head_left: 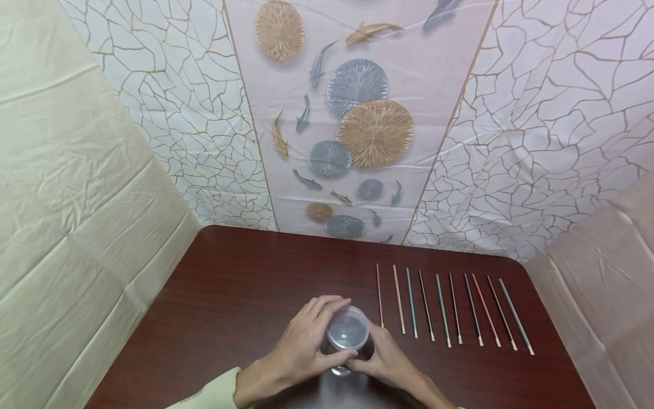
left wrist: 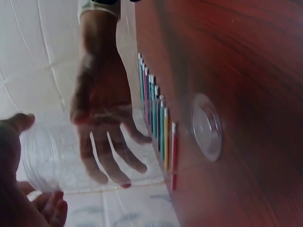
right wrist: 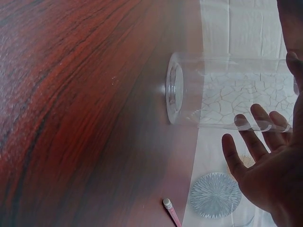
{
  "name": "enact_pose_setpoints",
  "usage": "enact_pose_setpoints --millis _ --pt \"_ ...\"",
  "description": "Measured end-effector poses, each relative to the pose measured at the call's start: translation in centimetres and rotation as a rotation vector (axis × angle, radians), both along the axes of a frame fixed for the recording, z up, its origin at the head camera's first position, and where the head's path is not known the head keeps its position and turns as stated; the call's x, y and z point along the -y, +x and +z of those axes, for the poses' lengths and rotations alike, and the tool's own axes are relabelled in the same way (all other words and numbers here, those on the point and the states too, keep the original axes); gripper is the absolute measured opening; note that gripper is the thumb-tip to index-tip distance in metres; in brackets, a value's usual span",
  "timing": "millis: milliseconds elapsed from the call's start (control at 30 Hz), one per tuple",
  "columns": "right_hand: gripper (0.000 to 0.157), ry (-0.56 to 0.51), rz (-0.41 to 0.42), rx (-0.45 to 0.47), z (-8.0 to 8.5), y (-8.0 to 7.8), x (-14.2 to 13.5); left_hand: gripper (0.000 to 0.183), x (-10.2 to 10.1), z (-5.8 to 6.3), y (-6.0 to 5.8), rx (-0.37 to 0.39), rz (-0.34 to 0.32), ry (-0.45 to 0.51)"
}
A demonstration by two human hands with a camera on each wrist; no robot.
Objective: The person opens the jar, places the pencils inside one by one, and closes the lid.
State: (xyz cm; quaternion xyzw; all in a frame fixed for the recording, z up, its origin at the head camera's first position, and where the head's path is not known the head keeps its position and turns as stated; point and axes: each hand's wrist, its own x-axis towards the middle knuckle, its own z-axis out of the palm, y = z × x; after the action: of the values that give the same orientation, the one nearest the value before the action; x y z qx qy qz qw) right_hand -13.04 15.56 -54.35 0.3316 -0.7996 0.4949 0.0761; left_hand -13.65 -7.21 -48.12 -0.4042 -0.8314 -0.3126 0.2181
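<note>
A clear plastic jar stands upright between both hands, its round base close over the table. My left hand grips the jar near its ridged neck, thumb on the near side and fingers on the far side. At the jar's right side is my right hand. Its fingers, spread and fairly straight, show through the clear wall in the left wrist view. In the right wrist view the right fingertips overlap the jar's edge. Nothing shows inside the jar.
A row of several thin coloured pencils with pale ends lies on the right of the dark red-brown table. Patterned cloth with fish hangs behind the table, and cream cloth borders the left.
</note>
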Motion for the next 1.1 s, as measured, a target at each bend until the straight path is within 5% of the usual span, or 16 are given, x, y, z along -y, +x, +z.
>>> enact_pose_setpoints --millis 133,300,633,767,933,1100 --pt "0.073 0.006 -0.001 -0.002 0.0 0.0 0.0 0.086 -0.3 0.0 0.4 -0.006 0.043 0.017" --pt "0.076 0.01 -0.003 0.001 0.0 0.0 0.0 0.096 -0.3 0.2 0.3 -0.011 0.019 0.006" --pt "0.078 0.015 -0.013 -0.024 0.1 0.0 0.0 0.09 1.1 1.6 -2.1 0.141 -0.309 -0.058" --pt "0.079 0.026 -0.02 0.002 0.0 0.0 0.0 0.085 1.2 1.4 -2.6 0.154 -0.382 -0.053" --pt "0.078 0.034 -0.024 0.013 -0.1 -0.1 -0.1 0.082 1.3 1.1 -2.9 0.162 -0.392 -0.046" --pt "0.078 0.038 -0.032 0.014 -0.1 0.0 -0.1 0.082 1.0 0.7 -2.8 0.123 -0.335 -0.026"
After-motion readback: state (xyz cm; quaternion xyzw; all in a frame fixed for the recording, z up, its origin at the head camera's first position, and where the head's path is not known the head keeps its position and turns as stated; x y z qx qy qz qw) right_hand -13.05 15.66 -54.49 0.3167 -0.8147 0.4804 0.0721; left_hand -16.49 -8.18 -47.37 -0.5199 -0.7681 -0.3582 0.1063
